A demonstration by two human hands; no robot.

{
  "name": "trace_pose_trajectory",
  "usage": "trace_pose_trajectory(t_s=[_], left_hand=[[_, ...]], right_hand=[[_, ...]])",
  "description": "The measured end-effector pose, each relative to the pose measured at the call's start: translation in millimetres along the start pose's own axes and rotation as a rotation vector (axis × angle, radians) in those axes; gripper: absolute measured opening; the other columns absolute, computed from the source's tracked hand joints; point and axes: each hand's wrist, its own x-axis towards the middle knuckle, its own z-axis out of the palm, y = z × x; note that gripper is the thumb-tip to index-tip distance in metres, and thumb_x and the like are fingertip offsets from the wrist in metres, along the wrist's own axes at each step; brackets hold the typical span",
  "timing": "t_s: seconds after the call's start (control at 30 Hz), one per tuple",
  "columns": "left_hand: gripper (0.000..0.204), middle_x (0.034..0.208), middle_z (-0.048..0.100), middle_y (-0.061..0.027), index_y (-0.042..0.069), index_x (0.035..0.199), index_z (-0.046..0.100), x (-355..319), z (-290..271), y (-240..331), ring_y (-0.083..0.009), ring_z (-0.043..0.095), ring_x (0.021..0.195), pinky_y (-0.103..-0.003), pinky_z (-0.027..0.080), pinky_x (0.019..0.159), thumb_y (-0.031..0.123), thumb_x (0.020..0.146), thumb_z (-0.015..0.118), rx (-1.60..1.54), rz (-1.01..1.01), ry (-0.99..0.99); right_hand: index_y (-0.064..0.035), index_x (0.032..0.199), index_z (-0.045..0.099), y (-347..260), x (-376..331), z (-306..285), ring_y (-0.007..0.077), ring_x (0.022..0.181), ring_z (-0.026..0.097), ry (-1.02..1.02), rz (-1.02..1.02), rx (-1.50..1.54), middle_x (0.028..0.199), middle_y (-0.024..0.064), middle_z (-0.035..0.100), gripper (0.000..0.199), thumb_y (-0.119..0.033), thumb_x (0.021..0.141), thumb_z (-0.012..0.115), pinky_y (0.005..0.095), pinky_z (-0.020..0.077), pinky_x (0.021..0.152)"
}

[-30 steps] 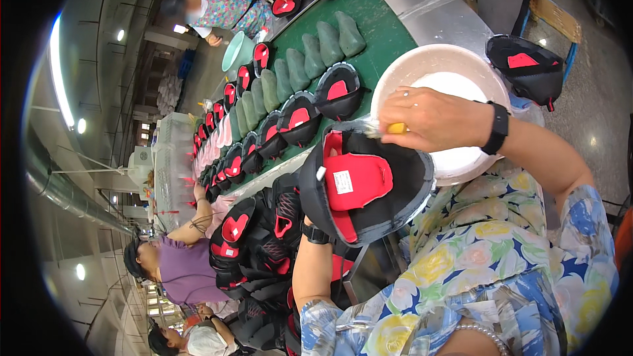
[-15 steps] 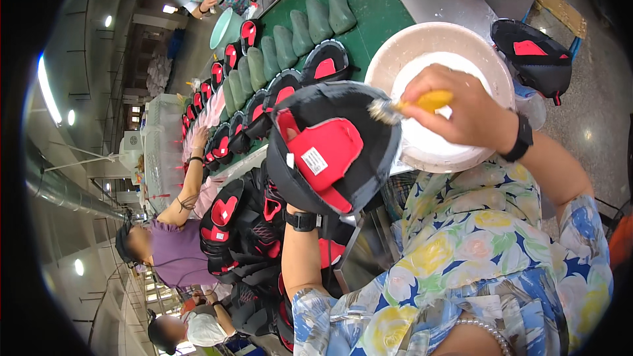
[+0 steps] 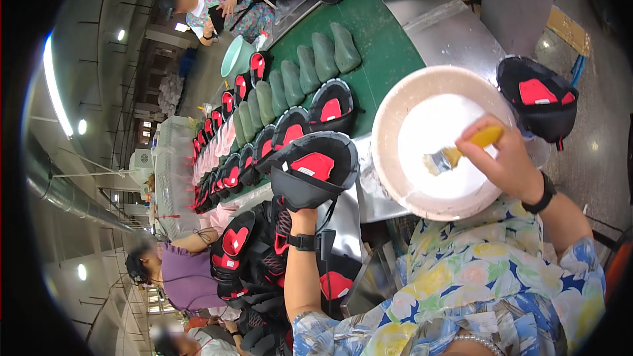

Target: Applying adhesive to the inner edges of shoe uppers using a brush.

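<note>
My left hand (image 3: 304,217) grips a black shoe upper (image 3: 288,184) with a red insole bottom and a white label from below. Its fingers are mostly hidden behind the upper, which is tilted with its open underside facing up. Between the fingers of my right hand (image 3: 508,165) is a paintbrush (image 3: 486,136) with a yellow handle. Its wet bristles point down at the white liquid (image 3: 422,122) in a wide beige basin (image 3: 389,151); whether they touch the surface I cannot tell.
Left of the basin, a green belt (image 3: 389,33) carries rows of shoe uppers and grey-green shoe lasts (image 3: 324,58). Another upper (image 3: 537,95) stands right of the basin. Piled uppers (image 3: 231,244) lie by my left arm. A co-worker in purple (image 3: 188,273) reaches toward the belt.
The shoe upper in my left hand has moved down and away, toward the belt side. My right hand has taken the brush from the upper's edge back over the basin.
</note>
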Motion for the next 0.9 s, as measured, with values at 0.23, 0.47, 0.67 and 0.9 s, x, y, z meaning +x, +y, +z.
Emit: trace_pose_trajectory(t_s=[0.23,0.47,0.67,0.9], left_hand=[[0.026,0.12,0.062,-0.0056,0.012,0.116,0.059,79.5,-40.4,-103.6,-0.0221,0.058,0.11,-0.038,0.048,0.096,0.019,0.091,0.061,0.139,-0.042,-0.042],[0.051,0.119,0.062,-0.0112,0.005,0.131,0.045,158.9,18.8,-223.1,-0.0281,0.059,0.109,-0.039,0.049,0.094,0.01,0.084,0.066,0.38,-0.075,0.079],[0.037,0.109,0.056,-0.0265,-0.005,0.106,0.055,143.0,17.8,-222.1,-0.0433,0.054,0.104,-0.046,0.047,0.089,0.006,0.072,0.064,1.305,0.261,-0.031],[0.046,0.123,0.055,-0.017,0.002,0.119,0.058,77.9,-53.2,-53.2,-0.0332,0.051,0.117,-0.041,0.043,0.099,-0.004,0.074,0.058,1.648,0.521,-0.208]], right_hand=[[-0.0016,0.087,0.061,14.7,-28.4,-7.4,0.016,0.074,0.065,-0.025,0.298,0.061,0.079,0.0093,0.067,0.011,-0.009,0.082,0.068,0.0274,0.0484,0.068],[-0.0001,0.09,0.059,36.4,-38.6,-3.6,0.0141,0.074,0.064,0.021,0.404,0.146,0.079,0.0077,0.067,0.012,-0.007,0.084,0.066,0.0253,0.0482,0.068],[-0.0012,0.095,0.057,37.5,-53.5,-3.6,0.0121,0.084,0.058,-0.059,0.454,0.191,0.093,0.0071,0.06,0.005,-0.002,0.09,0.058,0.0244,0.0473,0.076],[-0.0019,0.098,0.053,54.7,-53.5,-8.0,0.0117,0.087,0.057,0.038,0.483,0.224,0.095,0.0059,0.057,0.005,-0.002,0.093,0.053,0.0235,0.0467,0.079]])
